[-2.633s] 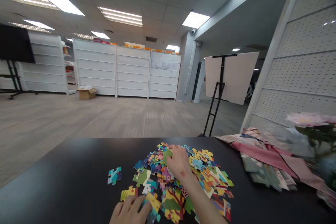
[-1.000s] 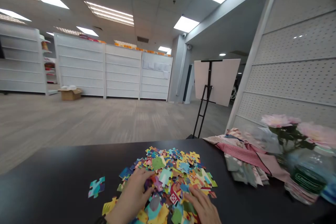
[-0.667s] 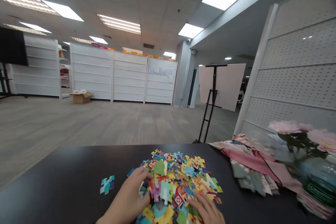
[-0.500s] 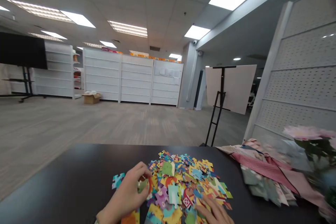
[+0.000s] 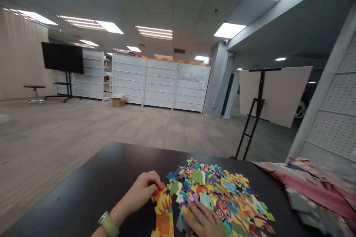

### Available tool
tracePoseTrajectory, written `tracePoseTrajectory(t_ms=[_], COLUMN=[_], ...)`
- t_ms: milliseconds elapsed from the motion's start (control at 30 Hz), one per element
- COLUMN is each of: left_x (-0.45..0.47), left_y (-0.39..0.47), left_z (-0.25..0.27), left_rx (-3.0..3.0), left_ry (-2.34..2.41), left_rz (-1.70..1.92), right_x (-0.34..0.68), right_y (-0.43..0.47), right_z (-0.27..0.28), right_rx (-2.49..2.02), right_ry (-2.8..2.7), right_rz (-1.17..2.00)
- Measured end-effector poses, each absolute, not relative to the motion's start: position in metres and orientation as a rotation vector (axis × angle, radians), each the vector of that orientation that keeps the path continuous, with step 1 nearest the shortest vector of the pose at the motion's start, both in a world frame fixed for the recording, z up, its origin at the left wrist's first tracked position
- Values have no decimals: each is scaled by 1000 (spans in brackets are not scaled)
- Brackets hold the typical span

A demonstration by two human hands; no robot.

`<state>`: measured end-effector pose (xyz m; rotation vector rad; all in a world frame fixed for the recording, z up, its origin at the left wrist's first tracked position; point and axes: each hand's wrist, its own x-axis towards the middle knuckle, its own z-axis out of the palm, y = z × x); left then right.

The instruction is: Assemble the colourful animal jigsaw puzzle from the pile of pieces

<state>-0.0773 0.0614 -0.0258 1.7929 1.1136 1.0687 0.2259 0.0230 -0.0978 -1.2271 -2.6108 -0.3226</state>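
A heap of colourful jigsaw pieces (image 5: pixel 233 200) covers the right part of the dark table. To its left lies a strip of joined orange and yellow jigsaw pieces (image 5: pixel 164 218). At the strip's top end my left hand (image 5: pixel 144 190) pinches an orange jigsaw piece (image 5: pixel 157 192), thumb and forefinger together; the piece's lower edge is at the strip, and I cannot tell whether they interlock. My right hand (image 5: pixel 204 220) rests on the near left side of the heap, fingers spread. A green piece (image 5: pixel 175 187) lies between strip and heap.
The dark table (image 5: pixel 119 163) has a folded pink and patterned cloth (image 5: pixel 314 181) at its right. Beyond the table stand a black easel with a white board (image 5: pixel 280 96), white shelving (image 5: pixel 161 81), a cardboard box (image 5: pixel 118 101) and a screen on a stand (image 5: pixel 62 57).
The view has turned left. My left hand has gone from beside the heap to the strip's top end, with an orange piece. My right hand has shifted left across the heap.
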Motion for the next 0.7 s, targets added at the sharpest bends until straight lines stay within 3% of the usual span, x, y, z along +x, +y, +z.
tracePoseTrajectory(t_ms=[200,400,600,700], left_x=[-107,-107,-104,-106], left_y=[36,14,-3,-11], left_z=[-27,-24,-10,2], left_rx=[1751,1896,2066,2085], left_ry=[1154,1237,1363,1421], left_rz=[880,701,663,480], right_x=[223,170,145,155], right_y=[29,66,95,93], right_z=[-52,-15,-21,-26], right_rx=[-1308,-1023,-920,-923], right_ry=[-2400,-2336,-2323,-2321], right_rz=[-133,6,165,186])
